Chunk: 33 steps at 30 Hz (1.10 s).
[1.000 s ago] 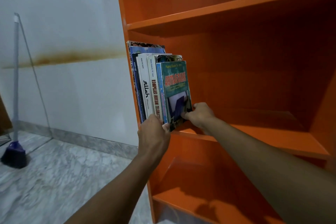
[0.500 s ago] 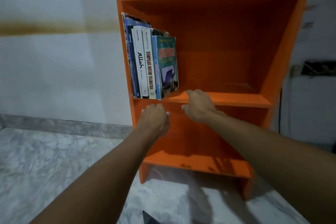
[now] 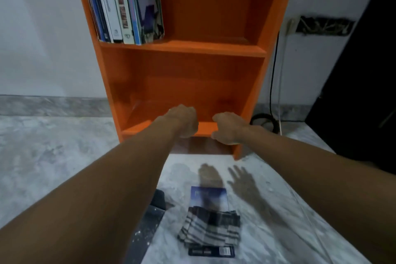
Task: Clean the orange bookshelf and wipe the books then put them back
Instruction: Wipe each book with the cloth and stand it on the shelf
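The orange bookshelf (image 3: pixel 192 49) stands against the white wall. Several books (image 3: pixel 124 4) stand upright at the left end of its upper visible shelf. On the floor in front lies a blue book (image 3: pixel 209 196) with a folded striped cloth (image 3: pixel 211 230) on top of it. Another dark book (image 3: pixel 147 221) lies left of it, partly hidden by my left arm. My left hand (image 3: pixel 184 122) and my right hand (image 3: pixel 228 128) hang side by side before the bottom shelf's front edge, both empty with fingers loosely curled and pointing down.
A black cable (image 3: pixel 273 83) runs down the wall right of the shelf to a coil on the marble floor (image 3: pixel 53 156). A dark panel (image 3: pixel 360 92) stands at the far right. A wall socket (image 3: pixel 289 25) sits beside the shelf.
Both hands have let go of the shelved books and dropped from the middle shelf to the bottom shelf level. The view tilted down, bringing the blue book and cloth on the floor into sight.
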Tool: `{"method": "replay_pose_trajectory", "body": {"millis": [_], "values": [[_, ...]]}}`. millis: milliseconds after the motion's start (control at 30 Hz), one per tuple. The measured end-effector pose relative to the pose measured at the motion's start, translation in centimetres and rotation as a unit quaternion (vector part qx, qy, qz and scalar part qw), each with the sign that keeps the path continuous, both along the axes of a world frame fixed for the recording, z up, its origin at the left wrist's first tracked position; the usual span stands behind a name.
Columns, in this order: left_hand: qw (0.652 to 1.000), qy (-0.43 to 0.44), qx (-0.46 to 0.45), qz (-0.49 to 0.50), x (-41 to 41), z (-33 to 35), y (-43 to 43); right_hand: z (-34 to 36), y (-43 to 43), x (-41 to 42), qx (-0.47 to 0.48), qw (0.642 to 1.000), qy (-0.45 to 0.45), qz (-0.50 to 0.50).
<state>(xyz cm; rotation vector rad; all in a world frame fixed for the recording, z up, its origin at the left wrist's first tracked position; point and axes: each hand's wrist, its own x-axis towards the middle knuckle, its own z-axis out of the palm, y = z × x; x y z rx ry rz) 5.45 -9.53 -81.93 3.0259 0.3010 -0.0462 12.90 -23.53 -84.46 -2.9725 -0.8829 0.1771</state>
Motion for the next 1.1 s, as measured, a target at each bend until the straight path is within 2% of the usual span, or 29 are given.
{"method": "replay_pose_trajectory", "body": {"millis": [167, 267, 400, 500, 600, 733, 867, 967, 1033, 1100], "values": [[0.996, 0.068, -0.026, -0.051, -0.5, -7.3, -2.1, -7.3, -0.7, -1.6, -0.059, 0.993, 0.085, 0.055], [0.989, 0.139, -0.040, -0.034, -1.7, -12.3, -2.6, -13.0, -1.1, -3.3, -0.083, 0.984, 0.139, 0.078], [0.974, 0.216, -0.056, -0.023, -2.7, -17.3, -2.6, -18.8, -2.5, -6.1, -0.106, 0.954, 0.256, 0.111], [0.963, 0.256, -0.083, -0.009, -2.9, -19.9, -2.6, -21.4, -4.7, -7.6, -0.088, 0.949, 0.279, 0.117], [0.960, 0.247, -0.128, 0.037, -2.4, -22.1, -2.3, -22.7, -6.2, -6.9, -0.028, 0.949, 0.311, 0.034], [0.955, 0.203, -0.183, 0.112, -1.6, -24.3, -2.5, -24.0, -7.7, -5.1, 0.114, 0.936, 0.295, -0.154], [0.943, 0.151, -0.232, 0.182, -1.3, -25.9, -3.4, -24.5, -7.7, -4.9, 0.213, 0.892, 0.282, -0.281], [0.936, 0.133, -0.244, 0.218, -1.6, -26.4, -3.6, -24.5, -8.0, -4.8, 0.308, 0.827, 0.310, -0.354], [0.936, 0.124, -0.239, 0.229, -1.7, -26.6, -3.6, -24.8, -8.3, -4.5, 0.330, 0.789, 0.342, -0.389], [0.938, 0.114, -0.230, 0.233, -1.9, -26.8, -3.7, -24.8, -8.3, -4.6, 0.328, 0.777, 0.364, -0.395]]}}
